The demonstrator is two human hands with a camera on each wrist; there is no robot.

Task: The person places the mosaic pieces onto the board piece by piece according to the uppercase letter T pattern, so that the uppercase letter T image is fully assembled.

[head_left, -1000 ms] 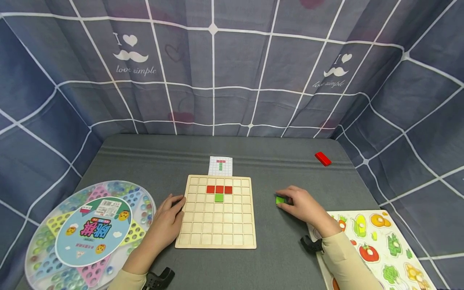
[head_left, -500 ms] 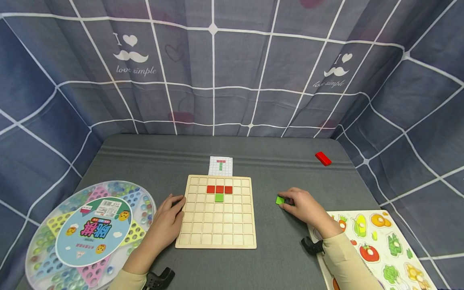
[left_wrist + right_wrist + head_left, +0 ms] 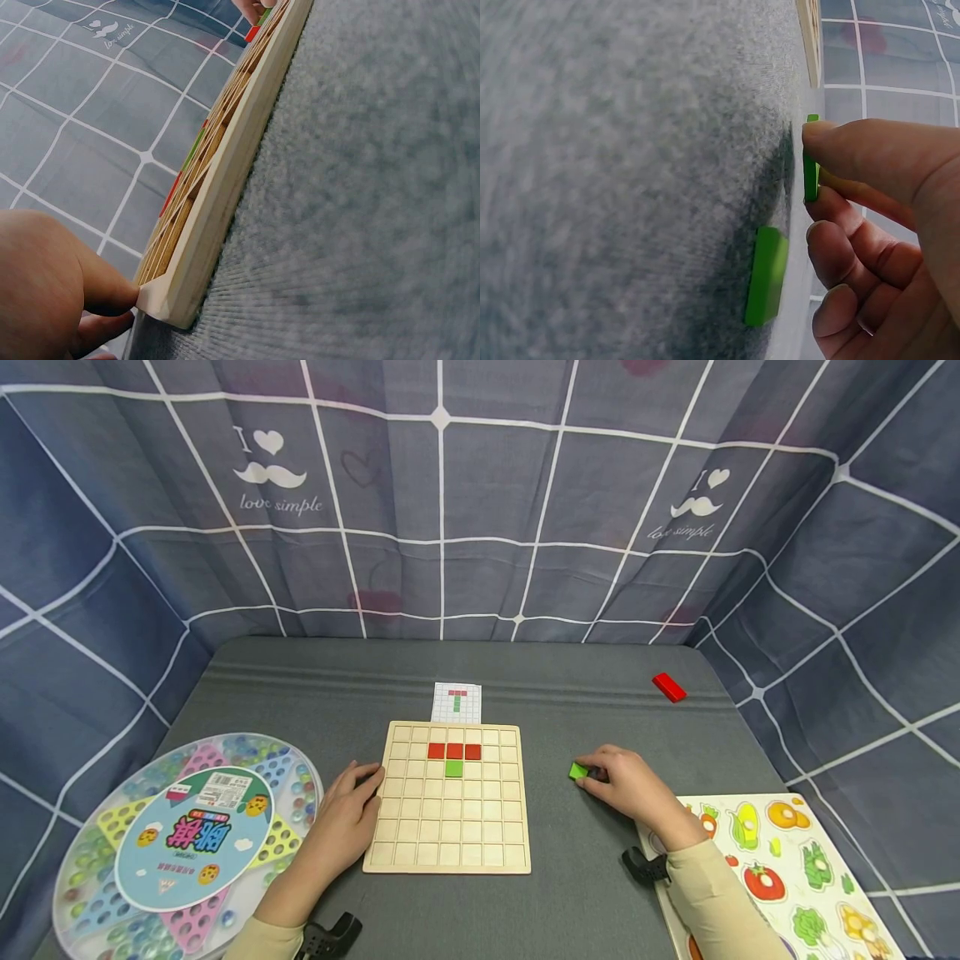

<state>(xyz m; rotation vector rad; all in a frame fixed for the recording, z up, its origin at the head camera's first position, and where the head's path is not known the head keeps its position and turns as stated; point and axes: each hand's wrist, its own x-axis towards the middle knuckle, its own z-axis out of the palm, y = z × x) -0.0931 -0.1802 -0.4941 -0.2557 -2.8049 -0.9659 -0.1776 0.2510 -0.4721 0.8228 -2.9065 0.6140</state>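
Note:
My right hand (image 3: 622,783) pinches a small green square tile (image 3: 811,180) between thumb and fingers, just over the cloth right of the board. Beneath that hand, another green piece (image 3: 766,277) lies on the cloth; the head view hides it behind the fingers. A wooden grid board (image 3: 446,831) lies in the middle. In its upper part, three red tiles (image 3: 454,751) form a row, with one green tile (image 3: 453,769) under the middle one. My left hand (image 3: 347,814) rests against the board's left edge, its thumb (image 3: 109,289) touching the corner in the left wrist view.
A printed grid card (image 3: 467,703) with a red and green T lies behind the board. A red block (image 3: 668,687) sits at the far right. At left stands a round marble game board (image 3: 288,747); at right, a vegetable picture board (image 3: 787,852). Curtains (image 3: 487,510) enclose the table.
The green tile in my right hand has turned and shifted slightly between the fingertips. My left hand and the board stay where they were.

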